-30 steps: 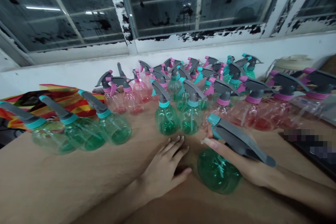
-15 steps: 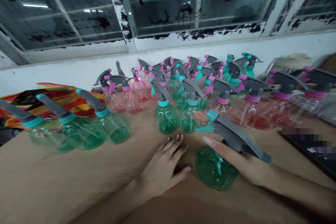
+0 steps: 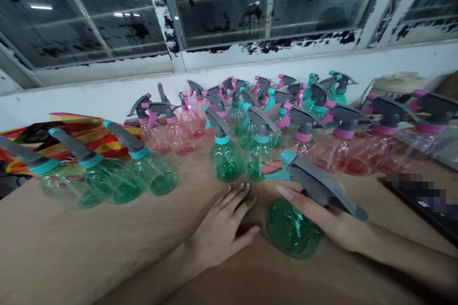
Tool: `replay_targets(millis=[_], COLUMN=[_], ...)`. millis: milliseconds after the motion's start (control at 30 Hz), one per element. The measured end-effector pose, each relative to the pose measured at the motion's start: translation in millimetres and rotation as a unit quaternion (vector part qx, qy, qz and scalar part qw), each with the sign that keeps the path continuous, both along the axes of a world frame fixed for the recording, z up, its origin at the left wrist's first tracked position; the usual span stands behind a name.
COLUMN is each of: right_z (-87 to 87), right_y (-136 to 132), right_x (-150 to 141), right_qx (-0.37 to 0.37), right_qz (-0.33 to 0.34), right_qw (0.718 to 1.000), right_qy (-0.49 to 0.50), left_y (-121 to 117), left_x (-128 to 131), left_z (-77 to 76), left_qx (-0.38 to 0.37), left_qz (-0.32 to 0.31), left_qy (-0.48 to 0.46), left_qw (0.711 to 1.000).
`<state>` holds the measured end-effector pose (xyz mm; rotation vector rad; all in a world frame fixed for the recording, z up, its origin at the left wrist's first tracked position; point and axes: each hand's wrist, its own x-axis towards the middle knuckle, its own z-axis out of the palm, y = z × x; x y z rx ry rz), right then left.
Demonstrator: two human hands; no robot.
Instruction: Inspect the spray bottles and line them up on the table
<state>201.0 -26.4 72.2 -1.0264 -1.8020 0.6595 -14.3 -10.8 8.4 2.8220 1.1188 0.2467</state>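
My right hand (image 3: 322,217) is wrapped round the neck of a green spray bottle (image 3: 293,233) with a grey and teal trigger head, its thumb across the near side. The bottle leans slightly, and some of the fingers are hidden behind it. To the left of it, my left hand (image 3: 229,228) lies flat on the wooden table (image 3: 150,252), fingers spread and nothing in them. Just beyond its fingertips stand two green spray bottles, one (image 3: 226,159) to the left and another (image 3: 260,157) beside it.
Three green spray bottles (image 3: 154,171) stand at the left, before a red and yellow bag (image 3: 89,128). Pink spray bottles (image 3: 345,147) line the right, with several more of both colours behind. A black phone (image 3: 425,207) lies at right; a white jug (image 3: 397,86) is behind. Windows (image 3: 222,5) back the table.
Almost nothing differs. Both hands stay in place, and my right hand keeps its hold on the green spray bottle; the fingers behind its trigger head show slightly more.
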Motion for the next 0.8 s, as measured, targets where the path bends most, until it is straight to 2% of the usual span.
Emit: replay_targets(millis=[167,333,700,800], right_z=[-2.7,2.0,0.7,1.4], right_y=[0.3,1.2,-1.0,-0.3], right_x=[2.3,2.3,3.1,3.6], right_qx=[-0.029,-0.005,-0.022,-0.027], right_qz=[0.006,0.012,-0.014,0.003], right_qw=[0.999,1.0,0.999,0.999], right_qy=[0.016,0.007,-0.032,-0.028], left_y=[-0.7,-1.4,-0.7,-0.8], left_x=[0.4,0.7,0.9,0.8], left_z=[1.6,1.9,1.0,1.4], left_qx=[-0.005,0.002,0.004,0.005], left_qz=[-0.004,0.004,0.003,0.004], left_qy=[-0.005,-0.009,0.006,0.007], left_qw=[1.0,1.0,1.0,1.0])
